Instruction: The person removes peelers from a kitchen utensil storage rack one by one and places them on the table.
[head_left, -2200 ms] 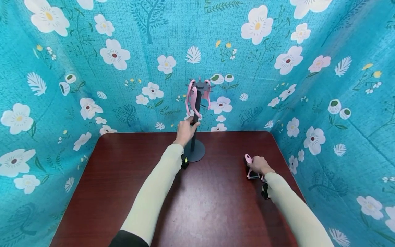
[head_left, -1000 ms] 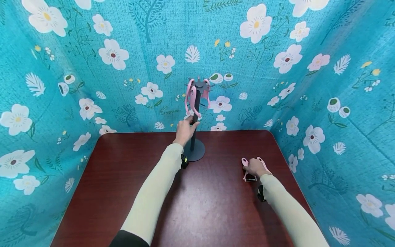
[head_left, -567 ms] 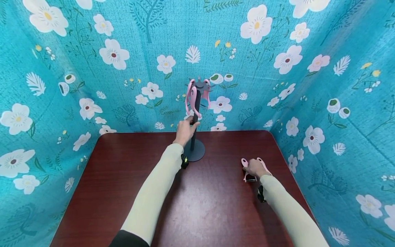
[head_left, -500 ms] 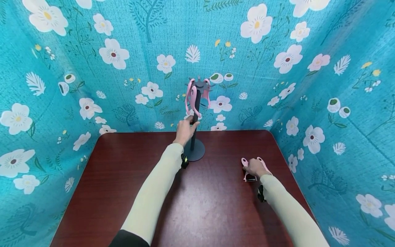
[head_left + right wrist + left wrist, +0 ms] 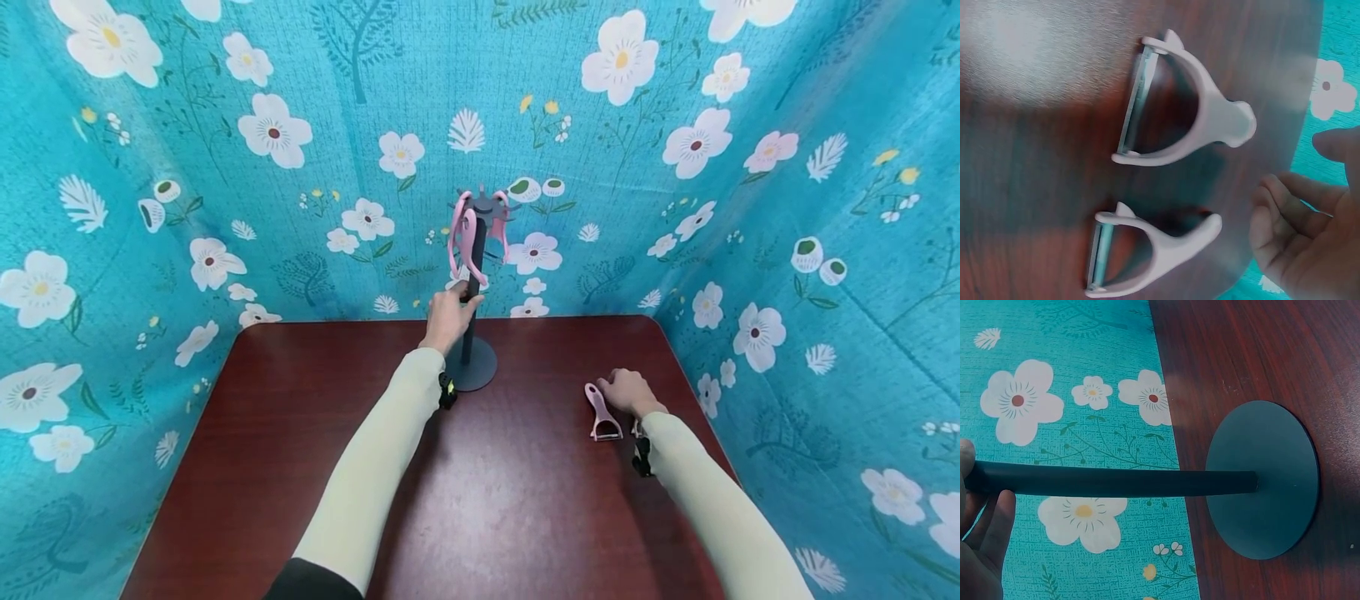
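My left hand holds the dark post of an upright stand, thumb and fingers around it just below several pink utensils that hang from its hooked top. Over the right part of the table my right hand has its fingers loosely curled and nothing in them. Just left of it, a pink Y-shaped peeler lies flat. A second peeler shows beside the first peeler in the right wrist view, both near the fingertips; in the head view the hand and wrist mostly hide it.
The stand's round dark base sits near the back edge of the reddish-brown table. Turquoise flowered cloth hangs close behind the table and along both sides.
My right hand first shifted left with the peelers, then let go and moved right and back, uncovering the left peeler. The left hand has stayed on the post.
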`<action>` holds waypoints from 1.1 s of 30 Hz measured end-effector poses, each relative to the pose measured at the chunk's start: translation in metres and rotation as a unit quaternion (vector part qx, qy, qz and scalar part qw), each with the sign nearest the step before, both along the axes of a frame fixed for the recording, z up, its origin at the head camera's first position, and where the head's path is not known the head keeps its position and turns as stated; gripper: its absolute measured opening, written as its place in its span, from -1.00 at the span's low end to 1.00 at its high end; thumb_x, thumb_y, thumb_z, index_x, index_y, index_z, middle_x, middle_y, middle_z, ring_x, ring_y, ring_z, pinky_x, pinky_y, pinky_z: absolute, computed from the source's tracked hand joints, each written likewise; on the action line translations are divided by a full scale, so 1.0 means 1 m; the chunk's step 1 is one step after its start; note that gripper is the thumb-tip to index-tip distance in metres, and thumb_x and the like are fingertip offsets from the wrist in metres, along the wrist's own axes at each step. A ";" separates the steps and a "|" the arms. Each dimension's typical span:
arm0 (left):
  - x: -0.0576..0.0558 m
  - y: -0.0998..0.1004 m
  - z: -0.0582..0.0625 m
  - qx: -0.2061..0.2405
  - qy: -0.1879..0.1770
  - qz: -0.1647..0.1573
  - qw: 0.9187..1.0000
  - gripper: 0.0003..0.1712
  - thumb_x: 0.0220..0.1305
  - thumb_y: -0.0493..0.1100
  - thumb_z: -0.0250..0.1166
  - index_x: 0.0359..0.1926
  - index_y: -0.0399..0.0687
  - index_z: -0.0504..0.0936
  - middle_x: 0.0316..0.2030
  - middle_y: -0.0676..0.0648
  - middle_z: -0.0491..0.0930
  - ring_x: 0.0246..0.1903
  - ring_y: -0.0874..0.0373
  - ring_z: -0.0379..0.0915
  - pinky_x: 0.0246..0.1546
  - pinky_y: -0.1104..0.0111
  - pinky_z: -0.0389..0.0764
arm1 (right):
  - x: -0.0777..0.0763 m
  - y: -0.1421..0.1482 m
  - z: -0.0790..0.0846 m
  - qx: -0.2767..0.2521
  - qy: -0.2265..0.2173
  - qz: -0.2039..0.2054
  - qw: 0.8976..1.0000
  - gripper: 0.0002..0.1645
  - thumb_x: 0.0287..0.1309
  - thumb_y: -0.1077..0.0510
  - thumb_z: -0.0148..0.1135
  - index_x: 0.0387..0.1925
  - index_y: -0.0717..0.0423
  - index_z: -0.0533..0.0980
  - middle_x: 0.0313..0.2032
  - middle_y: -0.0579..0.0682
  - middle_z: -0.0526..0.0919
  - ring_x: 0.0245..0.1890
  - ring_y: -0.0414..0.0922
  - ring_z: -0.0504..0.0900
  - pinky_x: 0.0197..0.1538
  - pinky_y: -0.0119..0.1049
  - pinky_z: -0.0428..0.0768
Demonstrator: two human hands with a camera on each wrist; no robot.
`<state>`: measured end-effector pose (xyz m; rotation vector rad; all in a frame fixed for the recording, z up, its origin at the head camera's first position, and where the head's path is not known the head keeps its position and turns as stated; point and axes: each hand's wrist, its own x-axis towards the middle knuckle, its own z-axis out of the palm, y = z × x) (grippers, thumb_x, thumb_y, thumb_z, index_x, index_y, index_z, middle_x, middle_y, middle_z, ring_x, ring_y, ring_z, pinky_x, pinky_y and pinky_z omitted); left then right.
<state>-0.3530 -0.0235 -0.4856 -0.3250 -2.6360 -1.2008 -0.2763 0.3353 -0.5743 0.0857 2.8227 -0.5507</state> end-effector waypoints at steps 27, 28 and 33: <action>0.001 0.000 -0.001 0.006 -0.002 0.003 1.000 -0.78 0.31 0.04 0.22 -0.17 0.03 0.56 -0.22 -0.02 0.64 -0.34 0.10 0.54 -0.29 0.20 0.54 | -0.015 -0.066 0.078 -0.058 0.176 0.051 0.981 -0.50 0.34 -0.10 0.03 -0.05 0.26 0.52 -0.14 0.19 0.60 -0.12 0.11 0.56 -0.04 0.05 0.48; 0.001 0.000 -0.001 0.005 -0.002 0.004 1.000 -0.78 0.31 0.04 0.22 -0.17 0.02 0.56 -0.22 -0.02 0.64 -0.33 0.10 0.54 -0.29 0.20 0.54 | -0.015 -0.068 0.081 -0.059 0.178 0.052 0.981 -0.52 0.33 -0.10 0.04 -0.06 0.25 0.53 -0.14 0.18 0.60 -0.13 0.10 0.56 -0.04 0.04 0.49; 0.000 0.000 -0.001 0.000 0.002 0.004 1.000 -0.74 0.31 0.07 0.20 -0.16 0.02 0.57 -0.20 -0.02 0.64 -0.30 0.10 0.55 -0.28 0.21 0.55 | -0.016 -0.077 0.092 -0.059 0.195 0.059 0.977 -0.56 0.32 -0.07 0.08 -0.10 0.23 0.54 -0.18 0.16 0.61 -0.17 0.08 0.56 -0.07 0.02 0.49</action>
